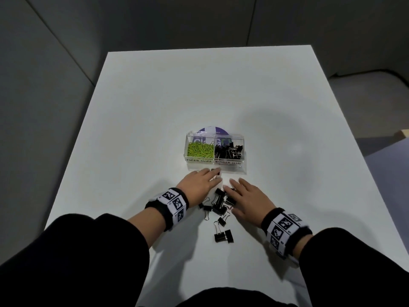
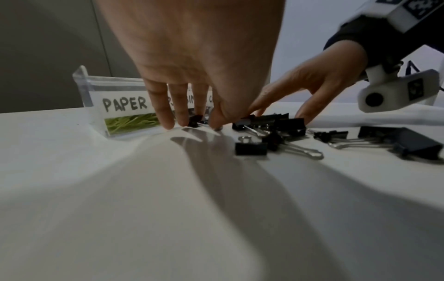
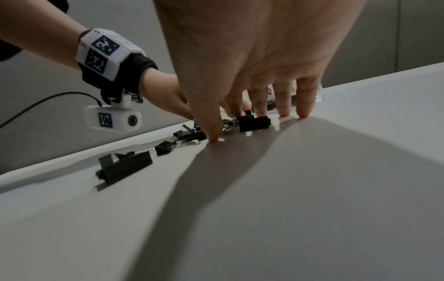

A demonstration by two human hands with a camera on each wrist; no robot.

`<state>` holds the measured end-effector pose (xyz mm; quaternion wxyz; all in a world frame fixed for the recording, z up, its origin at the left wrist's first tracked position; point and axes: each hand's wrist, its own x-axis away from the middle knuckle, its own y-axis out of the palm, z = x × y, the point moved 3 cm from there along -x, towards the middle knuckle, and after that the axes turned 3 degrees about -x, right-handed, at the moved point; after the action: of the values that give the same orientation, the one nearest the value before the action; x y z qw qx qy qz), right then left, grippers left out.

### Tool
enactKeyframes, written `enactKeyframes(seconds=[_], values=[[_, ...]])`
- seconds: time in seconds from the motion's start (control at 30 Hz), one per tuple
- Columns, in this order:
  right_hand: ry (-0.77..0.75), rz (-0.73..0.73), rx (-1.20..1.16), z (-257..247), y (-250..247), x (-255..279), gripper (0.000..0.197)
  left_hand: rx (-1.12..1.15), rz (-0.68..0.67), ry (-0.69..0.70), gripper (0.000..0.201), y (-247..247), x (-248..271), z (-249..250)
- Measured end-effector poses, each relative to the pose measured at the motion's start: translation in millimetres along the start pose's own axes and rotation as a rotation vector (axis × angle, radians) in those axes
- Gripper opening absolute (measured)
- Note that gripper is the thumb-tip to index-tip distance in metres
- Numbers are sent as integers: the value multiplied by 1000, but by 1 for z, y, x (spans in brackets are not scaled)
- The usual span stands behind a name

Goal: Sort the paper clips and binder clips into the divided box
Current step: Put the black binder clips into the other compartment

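Clear plastic makes up the box (image 1: pixel 215 161), which I see near the table's (image 1: pixel 155 96) centre, split into two compartments. Its left one, labelled PAPER CLIPS, holds green paper clips (image 1: pixel 200 149); its right one, labelled BINDER CLIPS, holds black binder clips (image 1: pixel 229 150). A purple disc (image 1: pixel 210 129) shows behind it at 12 o'clock.

At 6 o'clock from the box, loose clips (image 1: pixel 219 204) lie in a scattered heap, all black binder ones as far as I can tell, with a larger clip (image 1: pixel 224 235) nearest me, apart from the rest.

My left hand (image 1: pixel 202 181) sits at the heap's 11 o'clock, just in front of the box's near wall. In the left wrist view its fingers (image 2: pixel 163 114) reach straight down, slightly spread, tips on the tabletop. A small clip (image 2: pixel 195 120) lies among the fingertips and thumb; I cannot tell whether it is pinched or merely touched.

My right hand (image 1: pixel 247 199) lies at the heap's 2 o'clock, palm down. In the right wrist view its fingers (image 3: pixel 305 100) are straight and a little spread, tips touching the table, thumb planted beside the heap. One clip (image 3: pixel 254 123) lies just under the index finger; I cannot tell if it is touching.

Both wrists wear black bands (image 1: pixel 168 207) with square printed markers, and black sleeves (image 1: pixel 77 251) cover the forearms.
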<state>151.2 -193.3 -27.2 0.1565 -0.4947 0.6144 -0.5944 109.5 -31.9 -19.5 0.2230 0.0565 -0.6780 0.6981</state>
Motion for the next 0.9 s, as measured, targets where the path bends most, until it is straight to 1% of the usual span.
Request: enactKeyframes(seconds=[0.07,0.13,0.2,0.27,0.37,0.43,0.5,0.67,0.77,0.83,0.9], values=[[6,40,-6,5,3,2,74,19,20,-30,53,1,6,2],[-14,84,-11,6,0,4,65,38,30,-68,50,2,14,3],[23,84,-44,6,-3,10,60,82,25,-109,52,5,24,4],[93,37,-49,5,-3,15,67,146,15,-138,60,8,33,3],[175,-18,-59,0,-3,15,83,162,-60,-162,81,12,39,6],[207,-33,-60,-5,-3,12,86,171,-87,-174,92,13,40,12],[228,-25,-60,-9,-3,8,82,200,-72,-196,96,13,38,20],[225,13,-70,-18,-4,2,65,296,-19,-308,87,12,25,39],[221,14,-85,-19,-5,2,53,291,5,-321,71,11,17,46],[215,6,-80,-18,-6,2,46,326,9,-327,60,10,13,46],[204,6,-77,-16,-5,2,39,376,2,-338,53,9,11,42]])
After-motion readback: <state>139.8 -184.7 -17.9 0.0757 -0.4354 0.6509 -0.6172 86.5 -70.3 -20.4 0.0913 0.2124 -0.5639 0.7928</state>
